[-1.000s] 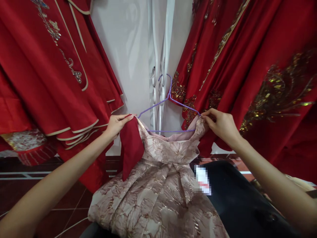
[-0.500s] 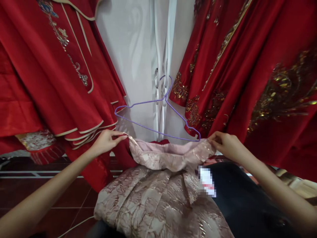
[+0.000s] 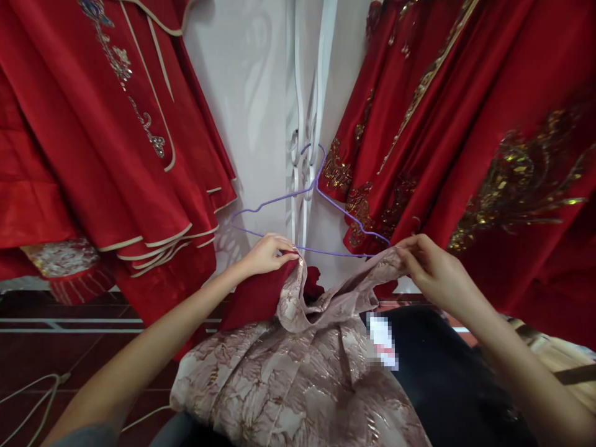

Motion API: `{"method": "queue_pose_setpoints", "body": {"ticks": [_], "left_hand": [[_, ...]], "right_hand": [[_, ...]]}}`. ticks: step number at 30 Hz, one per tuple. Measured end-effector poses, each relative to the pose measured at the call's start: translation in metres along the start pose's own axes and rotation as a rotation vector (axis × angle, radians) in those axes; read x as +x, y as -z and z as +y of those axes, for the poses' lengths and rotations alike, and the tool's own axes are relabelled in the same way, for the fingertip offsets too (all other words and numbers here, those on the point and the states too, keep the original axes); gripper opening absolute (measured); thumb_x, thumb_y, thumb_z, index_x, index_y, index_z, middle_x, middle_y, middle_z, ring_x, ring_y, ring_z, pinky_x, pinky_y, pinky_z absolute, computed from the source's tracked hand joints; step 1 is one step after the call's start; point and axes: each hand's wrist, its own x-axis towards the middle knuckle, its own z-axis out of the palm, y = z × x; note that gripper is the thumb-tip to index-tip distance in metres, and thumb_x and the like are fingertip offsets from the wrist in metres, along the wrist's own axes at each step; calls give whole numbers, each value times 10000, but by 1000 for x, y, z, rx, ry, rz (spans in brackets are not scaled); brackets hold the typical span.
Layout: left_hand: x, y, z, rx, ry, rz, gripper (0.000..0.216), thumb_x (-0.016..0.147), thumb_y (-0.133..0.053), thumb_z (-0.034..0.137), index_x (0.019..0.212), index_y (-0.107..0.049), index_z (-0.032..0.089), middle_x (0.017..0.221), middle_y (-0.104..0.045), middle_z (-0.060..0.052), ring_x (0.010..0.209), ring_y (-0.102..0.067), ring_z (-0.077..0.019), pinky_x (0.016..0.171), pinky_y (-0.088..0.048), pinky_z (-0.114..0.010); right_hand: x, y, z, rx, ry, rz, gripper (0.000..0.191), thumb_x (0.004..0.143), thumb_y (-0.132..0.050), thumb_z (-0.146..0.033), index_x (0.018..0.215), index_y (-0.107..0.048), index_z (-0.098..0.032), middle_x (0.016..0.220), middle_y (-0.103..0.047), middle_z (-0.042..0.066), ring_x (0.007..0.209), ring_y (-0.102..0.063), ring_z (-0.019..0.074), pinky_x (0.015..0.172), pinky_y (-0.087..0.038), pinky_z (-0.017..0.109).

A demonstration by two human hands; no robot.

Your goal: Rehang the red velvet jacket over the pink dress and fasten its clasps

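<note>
A pink brocade dress (image 3: 298, 379) with a dark red lining lies over my lap. My left hand (image 3: 267, 253) pinches its left shoulder just below the bottom bar of a thin purple wire hanger (image 3: 347, 214). My right hand (image 3: 431, 267) grips the dress's right shoulder at the hanger's right end. The hanger's hook sits on a white metal rack (image 3: 307, 124) in front of me. The hanger's left arm is bare; the neckline sags between my hands.
Red embroidered gowns hang on both sides, one group at the left (image 3: 93, 136) and one at the right (image 3: 465, 136), close to my arms. A white wall is behind the rack. Dark red floor tiles (image 3: 69, 347) lie below, with a white cord (image 3: 32, 391) on them.
The dress has come off the hanger's left arm and dropped. My left hand then moved right and up to the hanger's bottom bar, bunching the neckline. My right hand stayed at the right end.
</note>
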Motion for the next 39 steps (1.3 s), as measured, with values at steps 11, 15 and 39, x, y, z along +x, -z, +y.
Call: {"method": "queue_pose_setpoints", "body": {"ticks": [11,15,39], "left_hand": [[-22,28,-13,-89,4,-20,245,826,-630,448,838,-761,241,902,-754,-51,936,-662,-194,915,-452,-362],[-22,28,-12,-105,14,-10,245,804,-650,458,828,-763,242,888,-755,-53,913,-665,-195,916,-459,-373],[-1,-15,14,-293,14,135,211,810,-653,374,801,-750,186,893,-754,-76,858,-687,-190,836,-510,-328]], "right_hand": [[4,-1,43,-55,-155,100,90,853,-472,-347,860,-516,-269,746,-679,99,649,-662,298,605,-505,418],[7,-2,44,-143,-88,156,97,844,-469,-333,843,-529,-256,733,-673,100,675,-653,301,605,-487,413],[56,-43,-21,-58,174,174,249,950,-405,-396,1048,-562,-230,930,-692,64,710,-634,210,652,-436,307]]}}
